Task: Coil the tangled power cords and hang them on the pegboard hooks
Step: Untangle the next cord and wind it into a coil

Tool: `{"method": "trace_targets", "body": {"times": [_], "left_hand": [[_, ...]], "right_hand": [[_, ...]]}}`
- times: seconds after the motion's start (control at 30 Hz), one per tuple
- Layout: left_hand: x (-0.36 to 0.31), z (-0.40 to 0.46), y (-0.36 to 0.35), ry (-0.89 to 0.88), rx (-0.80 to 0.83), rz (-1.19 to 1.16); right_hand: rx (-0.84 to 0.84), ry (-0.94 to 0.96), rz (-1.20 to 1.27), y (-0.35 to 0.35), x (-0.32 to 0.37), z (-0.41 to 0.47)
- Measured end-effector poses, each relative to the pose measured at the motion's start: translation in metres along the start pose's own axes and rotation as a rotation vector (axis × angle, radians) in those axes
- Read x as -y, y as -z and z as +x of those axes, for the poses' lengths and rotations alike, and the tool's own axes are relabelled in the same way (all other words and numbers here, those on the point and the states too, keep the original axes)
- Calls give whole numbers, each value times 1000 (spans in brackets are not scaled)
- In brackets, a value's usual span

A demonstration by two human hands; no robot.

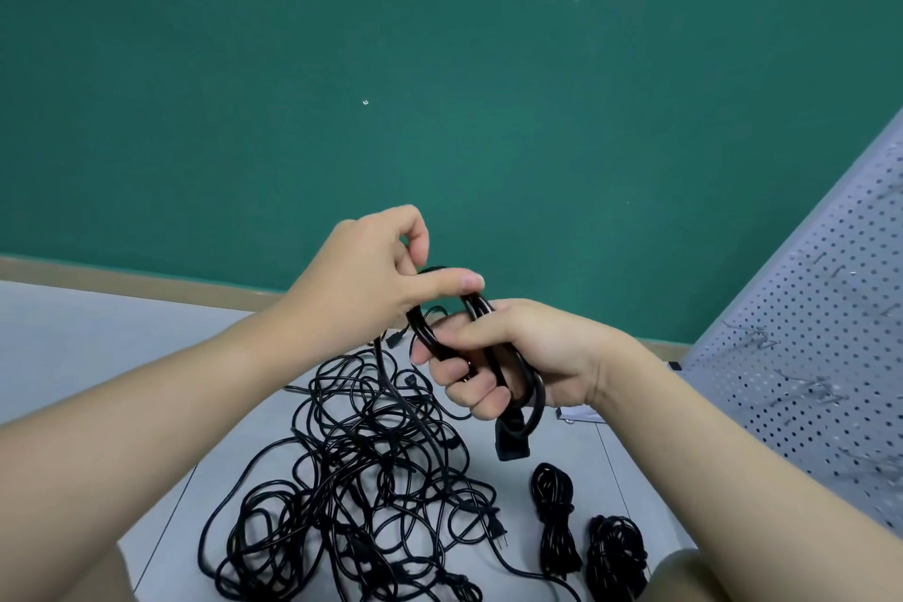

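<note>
**Black cord half-coiled between two hands**

Below both hands, a sprawling tangle of thin black power cords (361, 494) covers the pale grey floor (97, 357). Right of the right hand leans a grey perforated metal pegboard (806, 357). Under that hand lie two bundled black cord coils (557, 518). The right hand (518, 357) grips several thick glossy loops of the black cord being coiled (493, 357), its plug hanging beneath. The left hand (376, 274) pinches the top loop, other fingers curled.
</note>
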State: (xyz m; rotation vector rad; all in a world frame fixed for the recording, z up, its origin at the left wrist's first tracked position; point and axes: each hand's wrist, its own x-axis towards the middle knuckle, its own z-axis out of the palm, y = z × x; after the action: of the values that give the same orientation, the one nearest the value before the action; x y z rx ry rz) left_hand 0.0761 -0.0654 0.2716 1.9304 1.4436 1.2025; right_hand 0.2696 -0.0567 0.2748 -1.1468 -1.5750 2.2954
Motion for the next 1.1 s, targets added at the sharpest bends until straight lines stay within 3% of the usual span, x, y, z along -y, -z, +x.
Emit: {"method": "trace_targets", "body": {"times": [0.2,0.3,0.37,0.43,0.6,0.7,0.87,1.1], "left_hand": [[3,6,-2,-68,37,102],[10,10,0,26,147,-145],[19,9,0,169,266,-368],[34,6,-8,207,375,-421],[50,-12,-31,193,526,-149],[35,-11,-27,181,449,-172],[-7,-6,-13,185,301,-360],[-29,-15,-17,252,421,-474]], "right_hand": [[235,1,39,0,4,-8],[258,34,83,0,6,-13],[199,131,153,4,7,-18],[111,251,227,9,9,-23],[-232,473,227,21,7,-33],[-401,594,228,29,4,-37],[-443,650,48,19,4,-34],[-428,688,-51,-5,13,-18]]}}
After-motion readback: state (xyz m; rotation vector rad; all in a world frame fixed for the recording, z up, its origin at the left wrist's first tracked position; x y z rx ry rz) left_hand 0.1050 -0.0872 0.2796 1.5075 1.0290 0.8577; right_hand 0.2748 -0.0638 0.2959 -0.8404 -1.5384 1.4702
